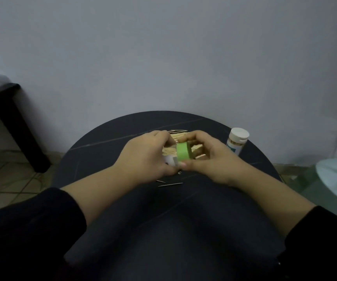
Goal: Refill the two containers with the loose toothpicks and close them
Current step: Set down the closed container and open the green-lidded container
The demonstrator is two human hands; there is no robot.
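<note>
Head view: left hand (143,159) fingers (160,136) curl round the white container (171,160); right hand (212,159) fingers (196,135) pinch the green lid (184,152).

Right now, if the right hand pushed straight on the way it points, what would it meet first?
The right hand grips the green cap; straight beyond it sits the white container in the left hand, seemingly touching.
</note>
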